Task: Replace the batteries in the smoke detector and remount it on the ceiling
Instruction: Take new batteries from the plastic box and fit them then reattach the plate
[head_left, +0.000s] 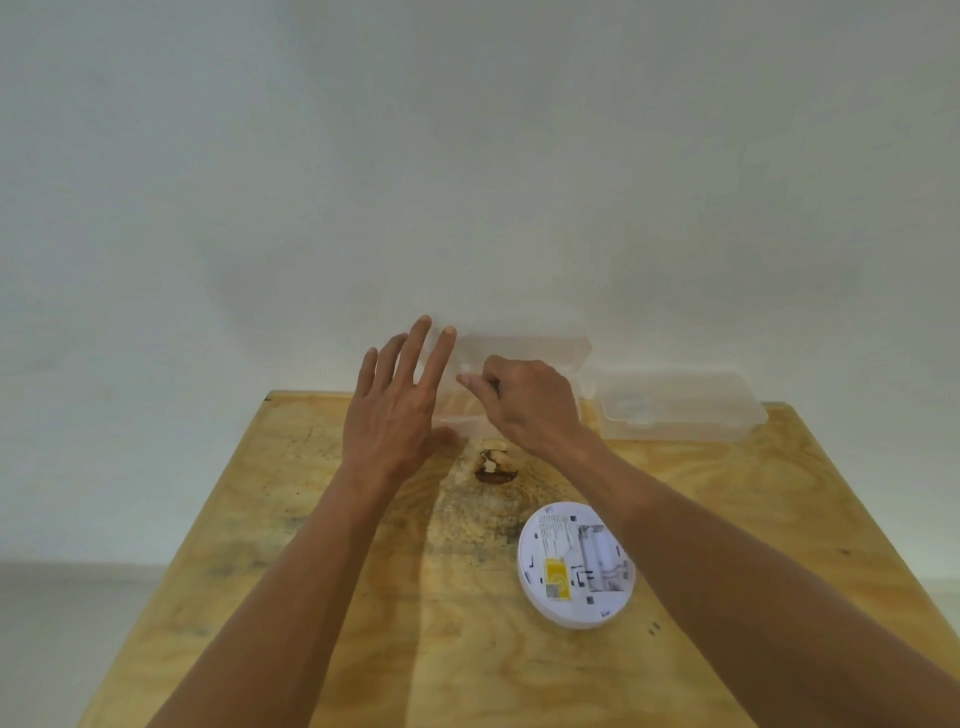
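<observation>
The white round smoke detector (574, 564) lies back-up on the plywood table (311, 597), right of centre. Its battery bay is uncovered and shows white cylinders inside. At the table's far edge stands a clear plastic box (524, 348) with its lid raised against the wall. My left hand (397, 410) hovers at the box's left end with fingers spread, the thumb near its front corner. My right hand (524, 402) is over the box's front with fingers curled and thumb and forefinger pinched together. Whether anything sits in the pinch is hidden.
A second clear plastic box (680, 410), shut, with something pale inside, sits to the right of the first against the white wall. A dark knot hole (493, 467) marks the wood just in front of the boxes. The table's left edge drops to a grey floor.
</observation>
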